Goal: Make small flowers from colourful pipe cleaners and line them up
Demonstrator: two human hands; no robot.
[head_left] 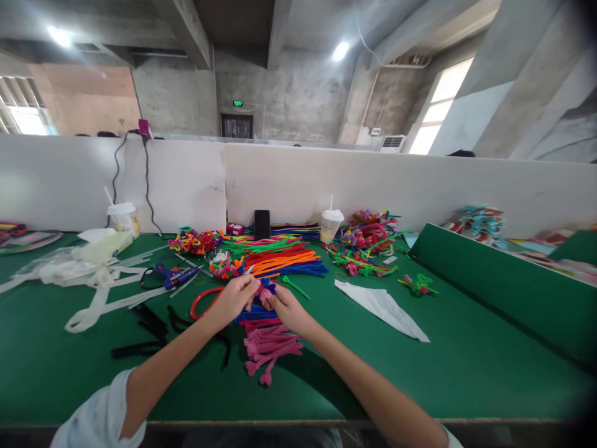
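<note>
Left fingers point(250, 284), right fingers point(275, 300) pinching blue-and-pink fuzzy hearts point(267, 287); slack pinch possibly dropping them onto pink fuzzy heart-tipped stems point(270, 342) lying toward front edge of green tabletop point(466, 361).

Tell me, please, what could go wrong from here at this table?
The left hand and right hand hold small fuzzy pieces, which might slip. The blue glue gun lies left of the hands; if hot, it could burn someone. The lidded cup beside the tangled, colourful pile could tip and wet it.
</note>
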